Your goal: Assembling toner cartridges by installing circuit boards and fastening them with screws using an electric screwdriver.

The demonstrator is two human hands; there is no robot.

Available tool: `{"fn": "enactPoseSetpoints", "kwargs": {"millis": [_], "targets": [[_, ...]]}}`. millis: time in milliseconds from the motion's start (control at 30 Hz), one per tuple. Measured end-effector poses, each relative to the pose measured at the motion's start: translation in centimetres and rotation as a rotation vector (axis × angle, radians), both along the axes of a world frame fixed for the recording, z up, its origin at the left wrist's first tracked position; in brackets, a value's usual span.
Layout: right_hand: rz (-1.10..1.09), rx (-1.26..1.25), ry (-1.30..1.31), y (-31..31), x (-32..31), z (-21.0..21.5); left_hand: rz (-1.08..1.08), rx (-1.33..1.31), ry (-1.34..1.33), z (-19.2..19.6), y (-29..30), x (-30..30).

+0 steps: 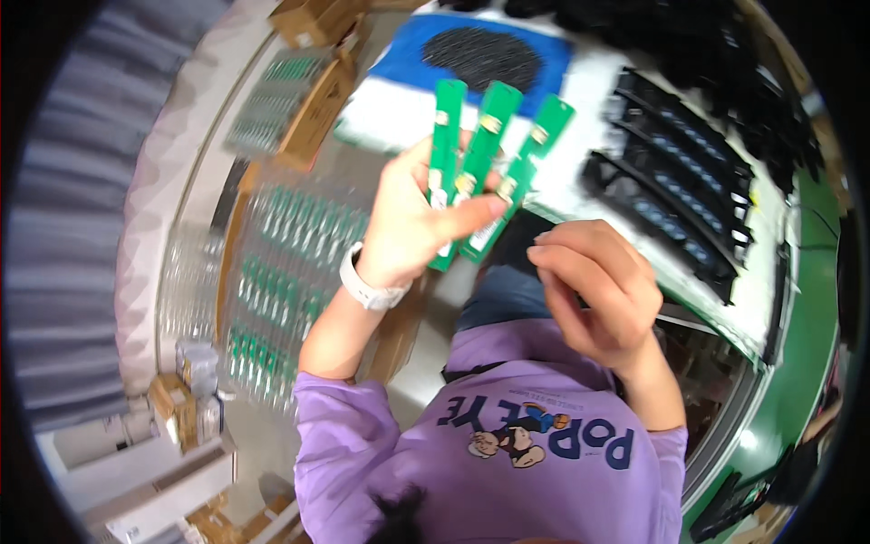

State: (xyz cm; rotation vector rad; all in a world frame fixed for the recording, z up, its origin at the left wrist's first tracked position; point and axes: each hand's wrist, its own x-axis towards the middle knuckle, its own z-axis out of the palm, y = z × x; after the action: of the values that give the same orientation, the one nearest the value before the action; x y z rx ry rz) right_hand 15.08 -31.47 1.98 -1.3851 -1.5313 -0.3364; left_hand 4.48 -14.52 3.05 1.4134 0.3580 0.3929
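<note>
My left hand (403, 213), with a white watch on its wrist, holds three narrow green circuit boards fanned apart. The left board (444, 131), the middle board (488, 131) and the right board (536, 145) stick up past the fingers, the thumb lying across their lower parts. Small pale components show on their faces. To the right of the boards and apart from them is my right hand (603, 290). Its fingers are curled in toward the thumb, and nothing shows between them.
Clear plastic trays (308, 218) of green boards stand on the left, beside a cardboard box (313, 109). On the white table (580, 109), a blue sheet (399, 59) bears a heap of thin black pieces (485, 59). Several long black housings (671, 172) lie at the right.
</note>
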Motion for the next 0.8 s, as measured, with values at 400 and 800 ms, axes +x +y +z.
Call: {"fn": "enactPoseSetpoints", "kwargs": {"millis": [400,800], "targets": [[-0.554,0.329,1.100,-8.6,4.9,-0.8,-0.154,0.460,-0.246,-0.9,-13.1,12.5],[-0.668,0.259,0.896,-9.7,13.5,1.4,-0.297,0.050,-0.011,0.5,-9.4,19.6]]}}
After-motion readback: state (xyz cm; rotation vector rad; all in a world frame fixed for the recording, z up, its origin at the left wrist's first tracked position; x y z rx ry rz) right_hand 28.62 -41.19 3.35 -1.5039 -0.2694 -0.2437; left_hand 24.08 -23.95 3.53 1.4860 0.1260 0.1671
